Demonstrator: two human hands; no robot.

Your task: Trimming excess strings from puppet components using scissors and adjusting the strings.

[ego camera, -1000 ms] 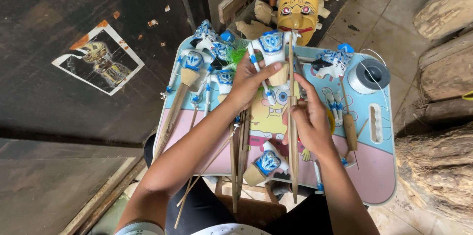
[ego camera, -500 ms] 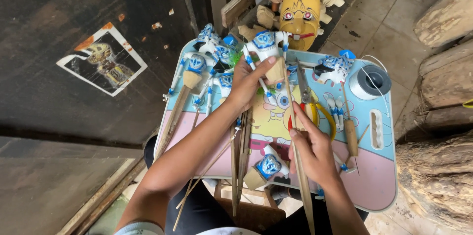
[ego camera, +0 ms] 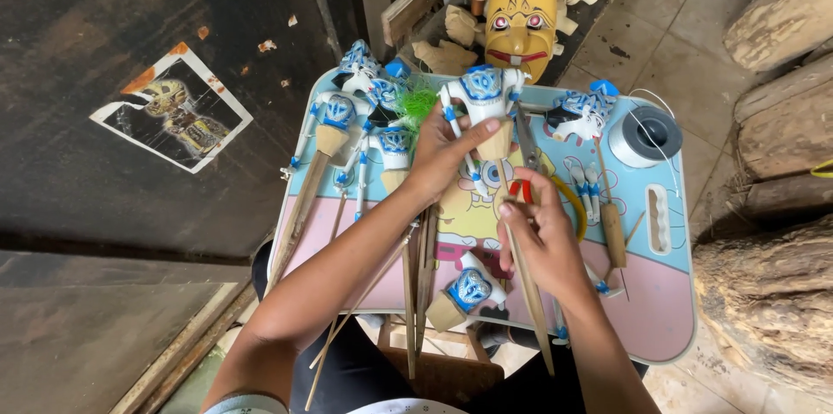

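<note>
Resting across the person's lap, a pastel blue and pink cartoon-printed tray table [ego camera: 659, 327] is carrying everything, with a yellow carved wooden mask [ego camera: 521, 28] standing beyond its far edge and a grey spool of thin wire [ego camera: 646, 134] sitting at its right corner. Above the tray's middle, the left hand [ego camera: 442, 158] is closing its fingers around the tan wooden base of a white and blue painted rod puppet [ego camera: 482, 101], holding it upright, while the right hand [ego camera: 542, 240] is pinching the puppet's long wooden rod [ego camera: 531, 310] just below, fingers curled tight.
</note>
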